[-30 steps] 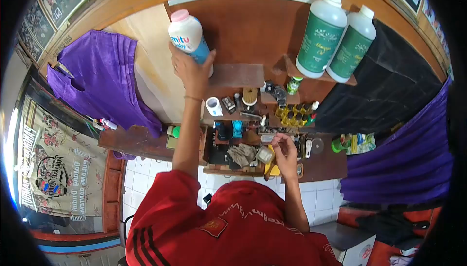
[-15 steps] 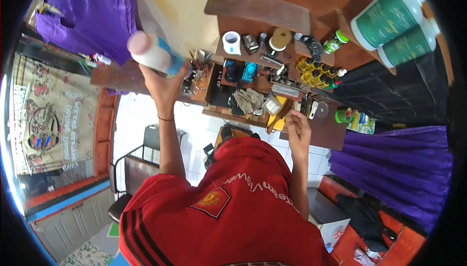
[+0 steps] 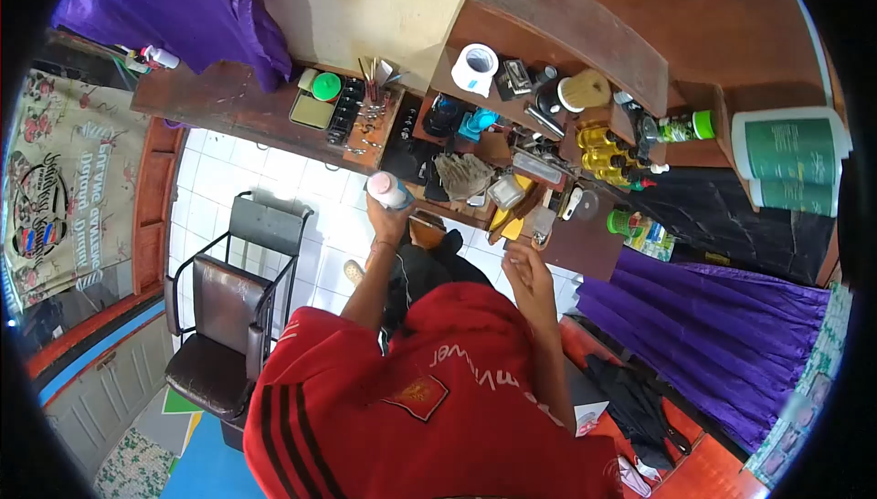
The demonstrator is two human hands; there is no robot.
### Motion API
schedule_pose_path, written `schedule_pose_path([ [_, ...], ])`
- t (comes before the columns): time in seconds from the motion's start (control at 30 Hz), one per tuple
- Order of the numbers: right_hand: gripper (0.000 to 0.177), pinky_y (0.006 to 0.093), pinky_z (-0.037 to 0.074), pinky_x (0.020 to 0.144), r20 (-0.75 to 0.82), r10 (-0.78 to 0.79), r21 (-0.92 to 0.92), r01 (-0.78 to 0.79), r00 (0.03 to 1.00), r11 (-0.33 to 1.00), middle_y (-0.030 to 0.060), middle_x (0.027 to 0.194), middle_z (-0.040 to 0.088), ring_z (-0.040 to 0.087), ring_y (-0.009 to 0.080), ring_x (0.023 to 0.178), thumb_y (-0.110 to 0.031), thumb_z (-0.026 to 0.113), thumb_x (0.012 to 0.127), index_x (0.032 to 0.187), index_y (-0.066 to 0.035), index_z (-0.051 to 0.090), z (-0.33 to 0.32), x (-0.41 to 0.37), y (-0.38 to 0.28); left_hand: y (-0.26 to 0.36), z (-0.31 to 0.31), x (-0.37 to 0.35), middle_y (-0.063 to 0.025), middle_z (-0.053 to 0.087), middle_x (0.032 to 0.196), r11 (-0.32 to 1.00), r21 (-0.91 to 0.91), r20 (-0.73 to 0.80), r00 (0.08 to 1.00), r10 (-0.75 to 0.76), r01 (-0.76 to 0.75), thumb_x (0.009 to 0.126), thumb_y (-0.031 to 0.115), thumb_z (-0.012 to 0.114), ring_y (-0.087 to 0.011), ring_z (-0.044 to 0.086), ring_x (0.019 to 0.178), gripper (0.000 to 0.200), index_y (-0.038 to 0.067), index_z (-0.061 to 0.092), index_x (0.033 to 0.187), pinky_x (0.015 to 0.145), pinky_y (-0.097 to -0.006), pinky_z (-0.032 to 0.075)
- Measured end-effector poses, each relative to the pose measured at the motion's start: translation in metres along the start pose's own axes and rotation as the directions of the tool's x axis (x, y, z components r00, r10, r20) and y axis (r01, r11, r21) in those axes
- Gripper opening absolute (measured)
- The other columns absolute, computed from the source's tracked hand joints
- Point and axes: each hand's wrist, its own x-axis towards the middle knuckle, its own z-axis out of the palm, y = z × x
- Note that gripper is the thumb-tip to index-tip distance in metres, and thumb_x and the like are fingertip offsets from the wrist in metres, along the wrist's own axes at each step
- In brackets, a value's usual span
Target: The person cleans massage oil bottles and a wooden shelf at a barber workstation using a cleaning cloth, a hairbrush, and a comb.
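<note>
My left hand (image 3: pixel 388 225) is closed around a white bottle (image 3: pixel 390 191) with a pink cap and a blue label. The bottle stands roughly upright in front of the drawer edge, above the tiled floor. My right hand (image 3: pixel 532 282) is held near the front of the counter, fingers loosely bent and nothing visible in them. Closest to it are a yellow item (image 3: pixel 514 228) and a clear container (image 3: pixel 506 192). A crumpled greyish cloth (image 3: pixel 463 176) lies in the open drawer area between the hands.
Scissors and clips (image 3: pixel 368 126) lie on the counter near a green round lid (image 3: pixel 326 86). Several yellow bottles (image 3: pixel 598 147), a round brush (image 3: pixel 585 91) and a white roll (image 3: pixel 475 69) stand farther right. A dark chair (image 3: pixel 219 303) is at left; a purple curtain (image 3: pixel 703 316) hangs right.
My left hand has brought the bottle down and to the right, from above the counter to in front of it. My right hand has drawn back towards my body. The view has turned.
</note>
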Motion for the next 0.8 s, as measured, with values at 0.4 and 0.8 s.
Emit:
schedule_pose_path([
  [0.4,0.029,0.0249,0.051,0.077,-0.184,0.239,-0.042,-0.251,0.953,0.967,0.0076,0.096,0.068,0.064,0.0123,0.087,-0.01,0.062,0.093,0.119,0.002,0.056,-0.014,-0.047,0.052,-0.037,0.105,0.048,-0.0213,0.044,0.131,0.975,0.127,-0.384,0.915,-0.122,0.184,0.051,0.006,0.089,-0.0423,0.041,0.125,0.103,0.003,0.036,0.139,0.107,-0.0478,0.033],
  [0.8,0.031,0.0271,0.052,0.079,-0.228,0.316,-0.034,-0.331,0.921,0.943,0.0082,0.097,0.068,0.065,0.0135,0.088,-0.011,0.062,0.093,0.121,0.0,0.056,-0.022,-0.058,0.087,-0.081,0.141,0.059,-0.0198,0.049,0.13,0.937,0.027,-0.435,0.848,-0.302,0.347,0.049,0.003,0.091,-0.0393,0.047,0.123,0.105,0.002,0.035,0.138,0.106,-0.0455,0.036],
])
